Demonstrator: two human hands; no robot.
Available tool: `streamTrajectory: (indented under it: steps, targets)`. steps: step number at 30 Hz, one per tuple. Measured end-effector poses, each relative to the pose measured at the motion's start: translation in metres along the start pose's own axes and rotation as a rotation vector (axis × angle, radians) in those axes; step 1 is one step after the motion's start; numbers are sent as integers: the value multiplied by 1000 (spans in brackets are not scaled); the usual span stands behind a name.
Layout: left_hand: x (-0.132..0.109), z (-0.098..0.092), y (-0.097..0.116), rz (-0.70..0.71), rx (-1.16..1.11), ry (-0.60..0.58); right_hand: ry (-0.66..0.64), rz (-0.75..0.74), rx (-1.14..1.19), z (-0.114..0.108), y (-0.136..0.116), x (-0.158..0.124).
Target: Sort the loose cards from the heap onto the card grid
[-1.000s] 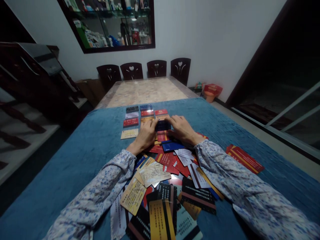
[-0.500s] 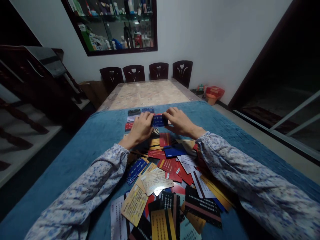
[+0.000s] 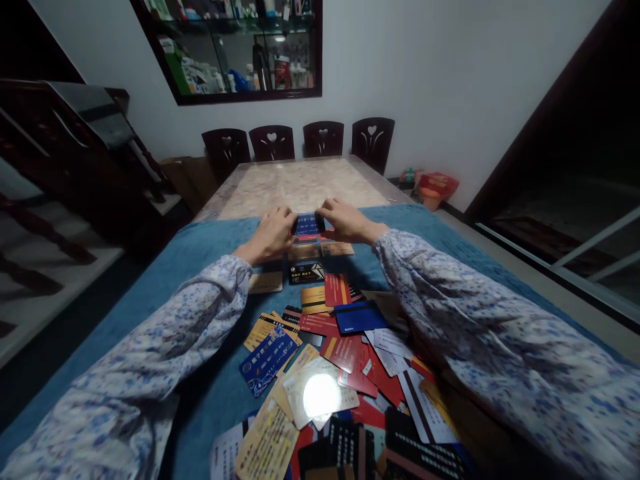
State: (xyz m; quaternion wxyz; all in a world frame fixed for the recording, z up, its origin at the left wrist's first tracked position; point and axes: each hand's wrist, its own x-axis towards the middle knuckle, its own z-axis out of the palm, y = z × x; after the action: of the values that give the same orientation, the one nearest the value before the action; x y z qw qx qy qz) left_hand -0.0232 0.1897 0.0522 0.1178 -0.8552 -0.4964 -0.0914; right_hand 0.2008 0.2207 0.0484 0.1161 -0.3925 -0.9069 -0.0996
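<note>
1. Our left hand (image 3: 274,231) and right hand (image 3: 345,221) pinch a blue, rectangular plastic card (image 3: 307,225) by opposite ends.
2. Its long axis spans them, beyond the black, rectangular VIP card (image 3: 303,273); neither hand is nearer.

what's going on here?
A person's left hand and right hand hold a blue card by its two ends, near the far edge of the blue cloth. Whether it touches anything beneath is hard to tell. Just nearer lie other cards, including a black VIP card. Closer to the person, between the forearms, a loose pile of mixed cards lies overlapping on the cloth.
</note>
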Motion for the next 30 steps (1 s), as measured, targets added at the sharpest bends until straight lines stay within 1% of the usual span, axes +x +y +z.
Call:
streamTrajectory:
  steps: [4,8,15,23,30]
  targets:
    - [17,9,-15,-53,7,-50,-46,16,28,8,9,23]
    - [33,20,-28,-70,0,-73,-85,39,29,16,17,45]
    - [53,38,-48,-108,-10,-119,-147,84,17,36,28,76]
    - [72,54,-59,-175,-41,-205,-224,128,36,57,38,98]
    - [89,65,-64,-229,-50,-259,-272,173,62,69,44,107]
